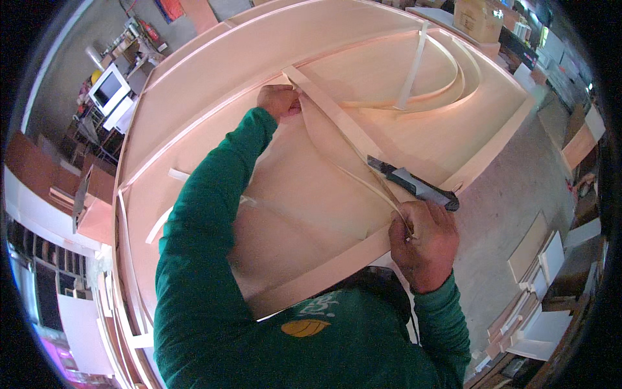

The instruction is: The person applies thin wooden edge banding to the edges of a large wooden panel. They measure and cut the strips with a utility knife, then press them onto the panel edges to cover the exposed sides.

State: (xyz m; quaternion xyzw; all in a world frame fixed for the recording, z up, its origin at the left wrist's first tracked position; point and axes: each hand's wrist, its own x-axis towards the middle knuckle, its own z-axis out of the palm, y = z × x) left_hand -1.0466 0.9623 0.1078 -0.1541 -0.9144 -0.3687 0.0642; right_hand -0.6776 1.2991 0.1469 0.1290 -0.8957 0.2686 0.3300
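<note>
A thin, pale wood-coloured strip (358, 176) runs in a bend between my two hands, beside a straight batten (334, 115). Near the batten's far end, my left hand (280, 102) is closed on the strip's far part. Close to the panel's front edge, my right hand (424, 245) pinches the strip's near end between thumb and fingers. A black and grey utility knife (414, 183) lies slantwise across the batten's near part, its rear end against my right knuckles. Whether my right fingers also grip the knife, I cannot tell. All this is over a large framed wooden panel (291, 211).
Curved strips (447, 97) form a rounded shape at the panel's far right, crossed by a pale straight strip (413, 65). A cardboard box (478, 21) stands beyond. Board offcuts (538, 266) rest on the floor at right. A white-framed monitor (110, 89) stands at far left.
</note>
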